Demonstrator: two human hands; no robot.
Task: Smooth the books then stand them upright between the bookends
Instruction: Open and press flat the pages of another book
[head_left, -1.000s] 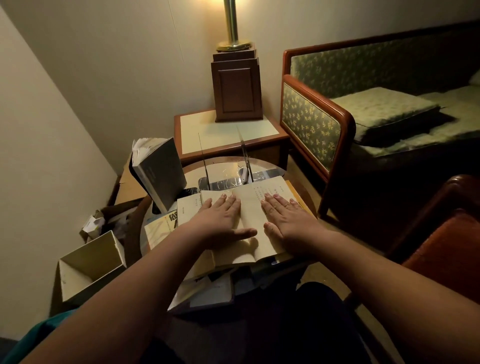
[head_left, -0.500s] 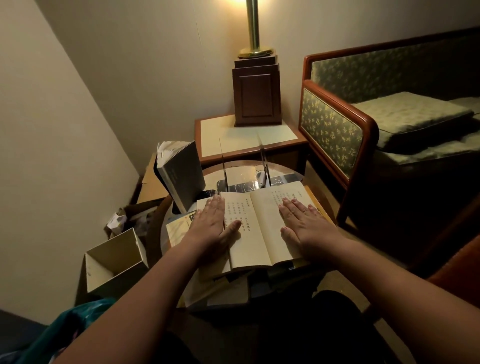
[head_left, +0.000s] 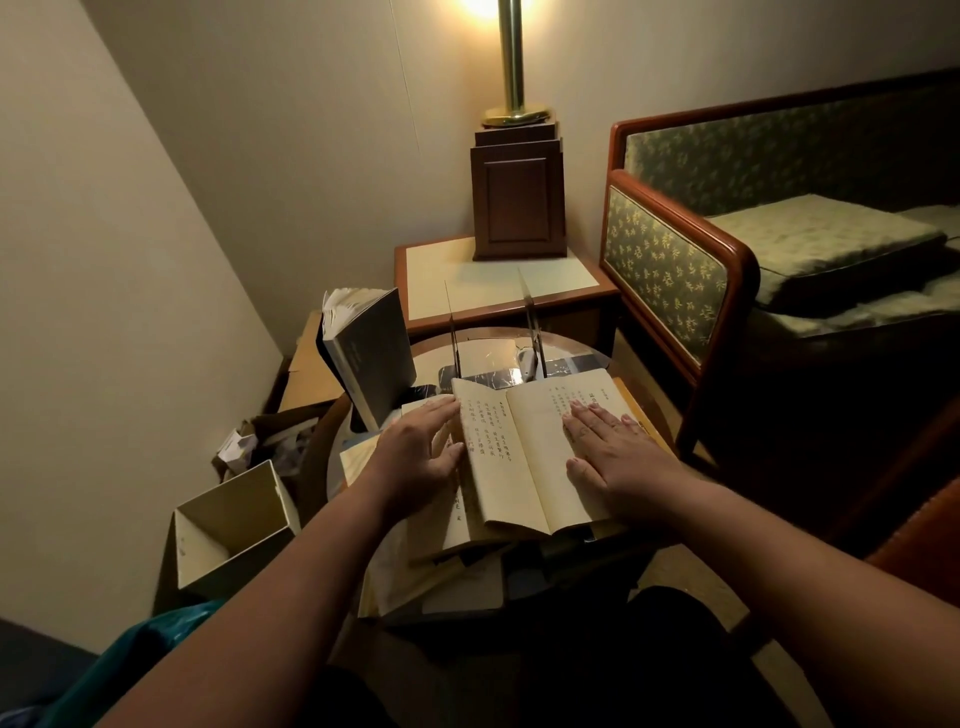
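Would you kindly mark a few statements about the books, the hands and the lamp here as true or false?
1. The right hand lies flat on the right page of the open book. True.
2. The open book stands upright between the bookends. False: it lies open on the table, in front of them.
3. A grey book stands on end to the left of the bookends. True.
4. The lamp is switched off. False: it glows at the top of the view.

Lit lamp (head_left: 511, 62), green sofa (head_left: 779, 249).
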